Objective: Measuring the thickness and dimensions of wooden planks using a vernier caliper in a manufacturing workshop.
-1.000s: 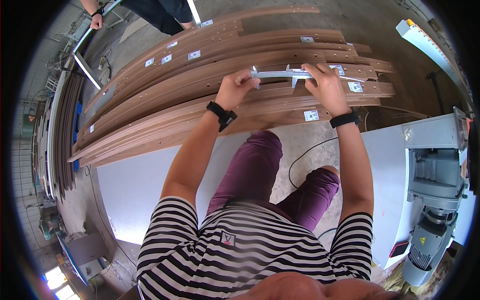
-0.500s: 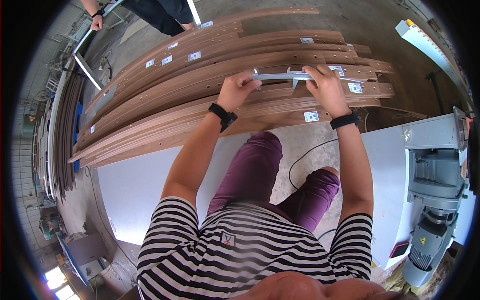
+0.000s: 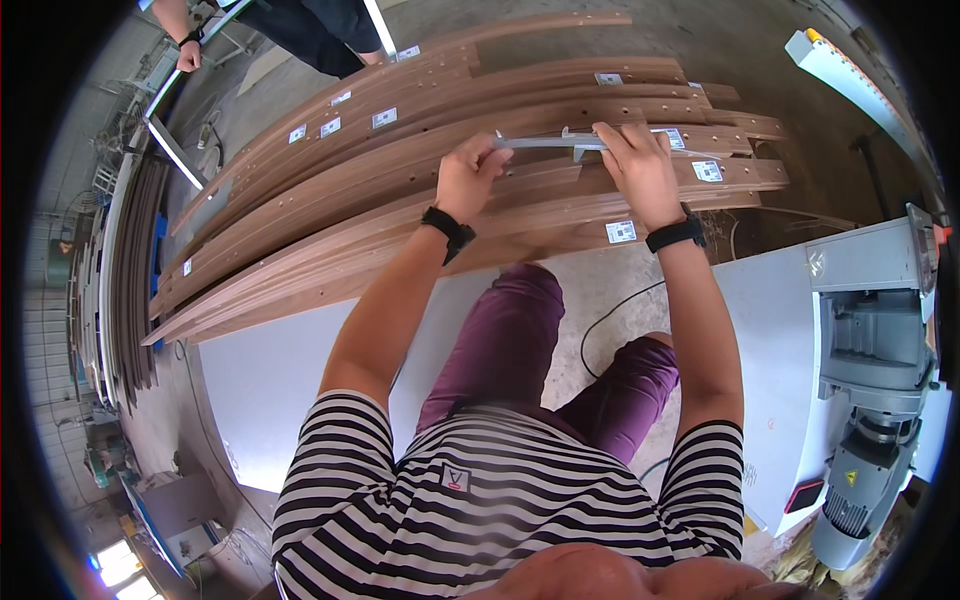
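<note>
A silver caliper [image 3: 548,142] is held level between my two hands, above the boards. My left hand [image 3: 468,178] pinches its left end, near the fixed jaw. My right hand [image 3: 641,172] grips the sliding part, with the thin rod poking out to the right past my fingers. Beneath lie long brown wood-look boards [image 3: 380,175] in several overlapping rows, with small round holes along them. White printed labels [image 3: 621,232] are stuck on the boards. I cannot tell whether the caliper touches a board.
On the right stands a grey electric motor [image 3: 870,370] beside a pale cabinet top [image 3: 765,310]. A red-edged phone-like object [image 3: 804,496] lies near it. A white panel [image 3: 270,390] is at lower left. Another person's hand [image 3: 189,56] shows beyond a metal frame [image 3: 172,150]. A black cable [image 3: 600,330] crosses the floor.
Both hands have shifted slightly left and up with the caliper, which has tilted so that its jaws look flatter. The grip of each hand stays the same.
</note>
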`<action>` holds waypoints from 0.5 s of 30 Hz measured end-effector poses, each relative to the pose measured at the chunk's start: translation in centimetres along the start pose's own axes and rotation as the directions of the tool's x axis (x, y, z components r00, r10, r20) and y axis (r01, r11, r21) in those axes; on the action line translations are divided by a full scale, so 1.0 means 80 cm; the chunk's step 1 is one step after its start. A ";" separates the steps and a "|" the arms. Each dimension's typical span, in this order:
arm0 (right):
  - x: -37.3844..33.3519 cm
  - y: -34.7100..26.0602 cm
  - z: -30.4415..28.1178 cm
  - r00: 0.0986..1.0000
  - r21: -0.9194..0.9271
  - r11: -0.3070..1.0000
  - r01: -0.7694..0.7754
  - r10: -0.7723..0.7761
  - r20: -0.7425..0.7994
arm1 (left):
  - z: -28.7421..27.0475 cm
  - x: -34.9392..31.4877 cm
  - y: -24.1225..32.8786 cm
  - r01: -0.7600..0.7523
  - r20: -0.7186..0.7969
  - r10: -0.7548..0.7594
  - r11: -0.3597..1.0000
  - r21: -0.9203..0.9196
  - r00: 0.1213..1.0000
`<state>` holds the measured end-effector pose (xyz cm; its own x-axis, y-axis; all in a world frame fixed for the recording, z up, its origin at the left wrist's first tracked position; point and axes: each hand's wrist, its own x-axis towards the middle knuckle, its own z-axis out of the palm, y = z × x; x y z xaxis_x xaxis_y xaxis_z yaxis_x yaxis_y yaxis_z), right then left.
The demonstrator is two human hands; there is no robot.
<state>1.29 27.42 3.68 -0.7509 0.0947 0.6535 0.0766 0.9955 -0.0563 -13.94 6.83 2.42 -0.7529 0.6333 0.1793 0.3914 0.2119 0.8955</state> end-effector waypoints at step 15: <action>-0.016 -0.016 0.002 0.994 0.127 0.986 -0.111 0.110 0.015 | -0.005 -0.008 -0.031 -0.041 0.089 0.051 0.993 -0.115 0.995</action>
<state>2.05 25.99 2.77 -0.7478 0.2036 0.6319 0.0756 0.9717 -0.2237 -14.64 5.57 0.25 -0.6819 0.7069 0.1879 0.3583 0.0989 0.9283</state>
